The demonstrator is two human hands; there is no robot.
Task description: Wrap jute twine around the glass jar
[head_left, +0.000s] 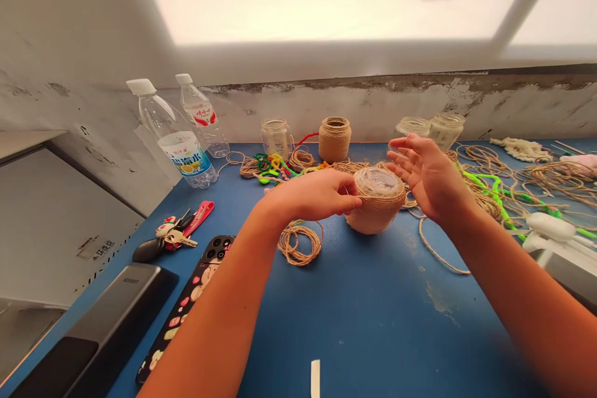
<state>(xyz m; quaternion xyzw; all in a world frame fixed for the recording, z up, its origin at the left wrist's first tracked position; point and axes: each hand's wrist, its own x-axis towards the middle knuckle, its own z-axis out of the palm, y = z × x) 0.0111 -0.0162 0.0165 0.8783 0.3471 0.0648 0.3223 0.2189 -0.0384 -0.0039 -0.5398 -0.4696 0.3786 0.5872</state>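
A glass jar wound with brown twine stands upside down on the blue table, its clear base facing up. My left hand is at the jar's left side, thumb and fingers pinched on the twine near the upper edge. My right hand is raised just right of the jar, fingers apart, with nothing seen in it. A small coil of twine lies in front of the jar on the left. Right of the jar, a loose strand of twine curves across the table.
A twine-wrapped jar and clear glass jars stand along the wall. Two plastic bottles are at back left. Keys, a phone and a black case lie left. Tangled twine and green pipe cleaners spread right.
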